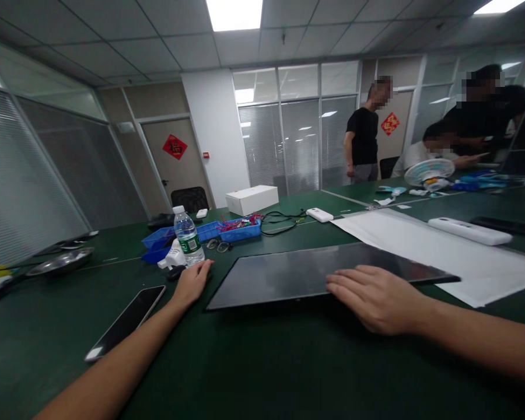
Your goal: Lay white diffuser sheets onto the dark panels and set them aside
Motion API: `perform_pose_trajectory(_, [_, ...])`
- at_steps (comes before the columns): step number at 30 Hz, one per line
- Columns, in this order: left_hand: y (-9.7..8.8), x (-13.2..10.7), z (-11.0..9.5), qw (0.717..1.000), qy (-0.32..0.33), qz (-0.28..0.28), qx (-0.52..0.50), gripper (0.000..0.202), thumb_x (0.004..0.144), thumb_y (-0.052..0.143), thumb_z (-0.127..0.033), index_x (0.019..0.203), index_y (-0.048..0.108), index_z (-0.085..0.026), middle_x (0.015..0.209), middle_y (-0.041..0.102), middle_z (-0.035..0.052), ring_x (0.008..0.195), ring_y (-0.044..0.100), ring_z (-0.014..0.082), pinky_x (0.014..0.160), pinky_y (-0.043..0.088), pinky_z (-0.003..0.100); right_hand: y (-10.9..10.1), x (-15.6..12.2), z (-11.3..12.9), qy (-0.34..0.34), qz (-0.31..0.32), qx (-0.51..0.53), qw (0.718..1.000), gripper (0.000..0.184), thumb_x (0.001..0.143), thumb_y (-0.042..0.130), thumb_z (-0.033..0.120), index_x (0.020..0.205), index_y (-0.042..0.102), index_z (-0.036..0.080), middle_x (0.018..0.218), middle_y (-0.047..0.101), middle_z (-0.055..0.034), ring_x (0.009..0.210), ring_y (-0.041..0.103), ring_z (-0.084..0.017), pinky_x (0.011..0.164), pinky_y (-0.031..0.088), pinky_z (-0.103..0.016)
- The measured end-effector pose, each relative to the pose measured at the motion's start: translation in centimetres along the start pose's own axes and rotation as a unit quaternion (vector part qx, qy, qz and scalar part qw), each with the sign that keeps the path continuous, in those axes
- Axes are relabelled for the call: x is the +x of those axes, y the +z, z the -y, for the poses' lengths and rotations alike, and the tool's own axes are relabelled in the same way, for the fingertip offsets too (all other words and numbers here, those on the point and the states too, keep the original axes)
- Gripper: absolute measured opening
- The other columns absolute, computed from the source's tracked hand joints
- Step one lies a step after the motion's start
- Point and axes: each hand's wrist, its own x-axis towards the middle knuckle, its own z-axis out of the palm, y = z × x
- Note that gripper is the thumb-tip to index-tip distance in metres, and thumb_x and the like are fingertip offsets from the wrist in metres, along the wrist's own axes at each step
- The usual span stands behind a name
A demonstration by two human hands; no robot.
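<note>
A thin black display panel is in front of me, its near edge raised slightly above the green table. My right hand is closed on that near edge, fingers lying across the dark face; the thumb is hidden, probably underneath. Left of the panel, my left hand rests on the table with nothing visible in it, its fingers stretched out. Just beyond it stand a clear water bottle with a green label and a small black object. A dark smartphone-like slab lies beside my left forearm.
Behind the panel are blue trays with red wires, glasses, black cables and a white box. White sheets and a long white device lie to the right. A metal dish sits left. Several people are at the far right.
</note>
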Motion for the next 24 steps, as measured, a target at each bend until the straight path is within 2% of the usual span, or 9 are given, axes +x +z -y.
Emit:
perform_pose_trajectory(2, [0.1, 0.0, 0.1, 1.000, 0.006, 0.000, -0.008, 0.066, 0.098, 0.029, -0.058, 0.122, 0.074, -0.016, 0.127, 0.074, 0.0090, 0.125, 0.064, 0.0297, 0.107, 0.047, 0.037, 1.5, 0.0, 0.9, -0.028, 0.004, 0.023, 0.999, 0.034, 0.100, 0.041, 0.028, 0.115, 0.068, 0.015, 0.110, 0.073, -0.0129, 0.091, 0.067, -0.021, 0.074, 0.047, -0.035])
perform_pose_trajectory(4, [0.3, 0.0, 0.2, 1.000, 0.026, 0.014, -0.005, 0.065, 0.098, 0.031, -0.058, 0.124, 0.073, -0.016, 0.131, 0.072, 0.0092, 0.127, 0.063, 0.0291, 0.110, 0.045, 0.037, 2.5, 0.3, 0.6, -0.027, 0.032, 0.058, 0.997, 0.033, 0.102, 0.042, 0.036, 0.106, 0.069, 0.018, 0.094, 0.072, -0.0086, 0.076, 0.062, -0.017, 0.068, 0.042, -0.031])
perform_pose_trajectory(6, [0.6, -0.1, 0.3, 0.997, 0.061, 0.045, 0.017, 0.061, 0.096, 0.038, -0.057, 0.126, 0.073, -0.017, 0.138, 0.068, 0.0091, 0.132, 0.060, 0.0288, 0.114, 0.042, 0.038, 3.1, 0.9, -1.2, 0.020, 0.074, 0.075, 0.994, 0.036, 0.103, 0.038, 0.040, 0.100, 0.068, 0.020, 0.084, 0.069, -0.0056, 0.070, 0.058, -0.015, 0.068, 0.039, -0.030])
perform_pose_trajectory(8, [0.9, -0.1, 0.3, 0.992, 0.088, 0.076, 0.045, 0.056, 0.093, 0.046, -0.054, 0.128, 0.072, -0.019, 0.144, 0.063, 0.0088, 0.135, 0.058, 0.0292, 0.116, 0.041, 0.040, 3.7, 1.6, -4.3, 0.130, 0.133, 0.060, 0.981, 0.041, 0.104, 0.033, 0.043, 0.102, 0.067, 0.021, 0.089, 0.069, -0.0063, 0.076, 0.059, -0.017, 0.072, 0.039, -0.031])
perform_pose_trajectory(10, [1.0, -0.1, 0.4, 0.989, 0.092, 0.096, 0.059, 0.055, 0.091, 0.048, -0.051, 0.131, 0.071, -0.020, 0.148, 0.059, 0.0087, 0.135, 0.058, 0.0299, 0.116, 0.041, 0.041, 4.5, 1.7, -8.0, 0.284, 0.193, 0.021, 0.939, 0.045, 0.102, 0.032, 0.049, 0.107, 0.067, 0.022, 0.100, 0.070, -0.0080, 0.085, 0.061, -0.019, 0.077, 0.040, -0.032])
perform_pose_trajectory(14, [1.0, 0.0, 0.8, 0.989, 0.081, 0.117, 0.051, 0.057, 0.091, 0.048, -0.051, 0.136, 0.067, -0.021, 0.153, 0.053, 0.0084, 0.138, 0.055, 0.0301, 0.117, 0.040, 0.043, 7.5, -0.8, -13.4, 0.430, 0.212, -0.030, 0.877, 0.050, 0.099, 0.032, 0.045, 0.120, 0.063, 0.011, 0.117, 0.065, -0.0219, 0.106, 0.060, -0.031, 0.090, 0.042, -0.043])
perform_pose_trajectory(17, [1.1, 0.2, 0.9, 0.985, 0.081, 0.146, 0.049, 0.062, 0.090, 0.050, -0.051, 0.143, 0.061, -0.019, 0.160, 0.043, 0.0096, 0.145, 0.046, 0.0289, 0.120, 0.035, 0.042, 10.6, -4.0, -14.7, 0.536, 0.238, -0.044, 0.809, 0.060, 0.095, 0.038, 0.051, 0.126, 0.061, 0.005, 0.132, 0.056, -0.0309, 0.123, 0.051, -0.041, 0.097, 0.041, -0.054])
perform_pose_trajectory(21, [2.0, 0.3, 0.7, 0.980, 0.044, 0.161, 0.107, 0.062, 0.093, 0.047, -0.049, 0.149, 0.053, -0.024, 0.164, 0.033, 0.0107, 0.150, 0.036, 0.0336, 0.122, 0.029, 0.051, 13.5, -7.0, -15.5, 0.647, 0.290, -0.031, 0.705, 0.081, 0.090, 0.031, 0.070, 0.126, 0.063, 0.004, 0.126, 0.056, -0.0375, 0.114, 0.055, -0.051, 0.083, 0.043, -0.067])
perform_pose_trajectory(24, [2.7, 0.1, 0.7, 0.983, 0.006, 0.140, 0.116, 0.058, 0.094, 0.047, -0.051, 0.148, 0.055, -0.031, 0.166, 0.033, 0.0096, 0.146, 0.043, 0.0365, 0.119, 0.033, 0.051, 14.0, -8.1, -16.0, 0.653, 0.307, -0.010, 0.692, 0.076, 0.091, 0.034, 0.067, 0.134, 0.061, 0.010, 0.128, 0.059, -0.0323, 0.112, 0.059, -0.046, 0.085, 0.046, -0.064])
